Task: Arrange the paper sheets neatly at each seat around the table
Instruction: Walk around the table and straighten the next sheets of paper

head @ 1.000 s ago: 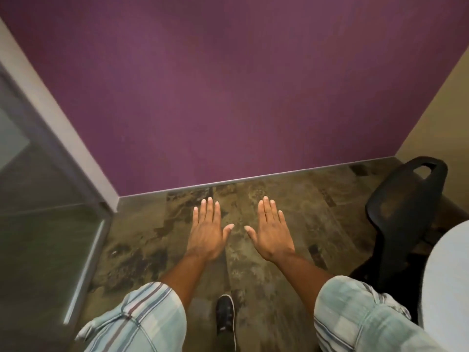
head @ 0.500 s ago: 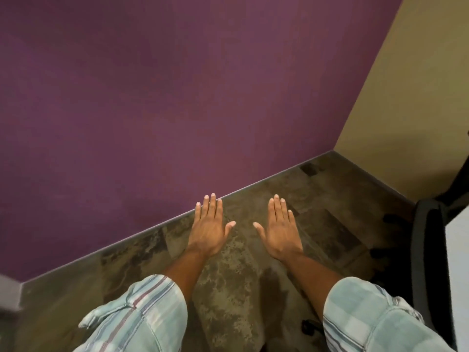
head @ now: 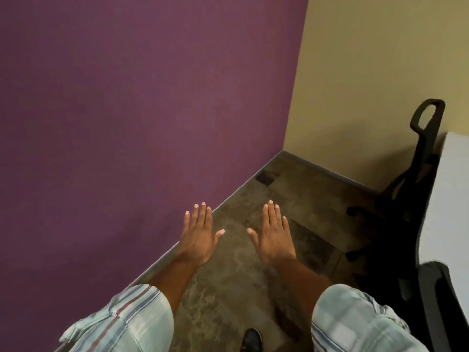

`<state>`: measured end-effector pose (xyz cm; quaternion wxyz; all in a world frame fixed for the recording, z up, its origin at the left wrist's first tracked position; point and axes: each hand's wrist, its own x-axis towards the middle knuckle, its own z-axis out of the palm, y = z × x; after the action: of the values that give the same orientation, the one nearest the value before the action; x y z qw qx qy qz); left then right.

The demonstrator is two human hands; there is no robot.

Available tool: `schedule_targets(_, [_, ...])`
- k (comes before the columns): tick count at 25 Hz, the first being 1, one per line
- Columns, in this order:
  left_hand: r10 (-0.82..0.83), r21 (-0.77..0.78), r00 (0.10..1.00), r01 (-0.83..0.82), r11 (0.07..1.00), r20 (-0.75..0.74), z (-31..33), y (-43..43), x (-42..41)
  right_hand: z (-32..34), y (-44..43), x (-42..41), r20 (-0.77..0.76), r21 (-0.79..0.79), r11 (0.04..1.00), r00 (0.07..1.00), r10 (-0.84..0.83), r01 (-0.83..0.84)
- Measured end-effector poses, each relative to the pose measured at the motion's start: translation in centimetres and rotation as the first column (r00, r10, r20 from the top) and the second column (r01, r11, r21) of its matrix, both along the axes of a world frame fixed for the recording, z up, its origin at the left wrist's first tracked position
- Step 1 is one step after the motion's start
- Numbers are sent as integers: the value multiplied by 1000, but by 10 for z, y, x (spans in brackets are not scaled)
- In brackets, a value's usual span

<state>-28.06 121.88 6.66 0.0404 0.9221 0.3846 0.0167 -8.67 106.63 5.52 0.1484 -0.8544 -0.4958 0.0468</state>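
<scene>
Head view shows the left hand (head: 199, 237) and right hand (head: 275, 236) held out flat, palms down, fingers together and thumbs spread, both empty and side by side above the mottled floor (head: 228, 295). Plaid sleeves (head: 127, 321) cover the upper arms. A purple wall (head: 139, 110) meets a tan wall (head: 368, 72) beyond. At right, a black chair (head: 416, 186) stands against the white table (head: 451, 199); no paper sheets are in sight.

Table (head: 454, 199) and shoe (head: 251, 342) — edge-cropped

Left hand (head: 199, 239) and right hand (head: 275, 236) outstretched, palms down, fingers spread, empty
</scene>
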Motion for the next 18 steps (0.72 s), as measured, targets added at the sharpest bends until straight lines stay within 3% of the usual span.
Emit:
schedule_targets(9, [-285, -13, 959, 285, 959, -9, 2, 108, 283, 1, 56, 224, -2, -26, 952, 952, -305, 305])
schedule_targets(14, [-508, -2, 861, 508, 861, 1, -9, 131, 448, -9, 67, 345, 8, -47, 857, 858, -513, 513])
schedule_targets(18, [-687, -21, 727, 687, 727, -8, -14, 130, 581, -10, 63, 432, -10, -72, 730, 732, -682, 679])
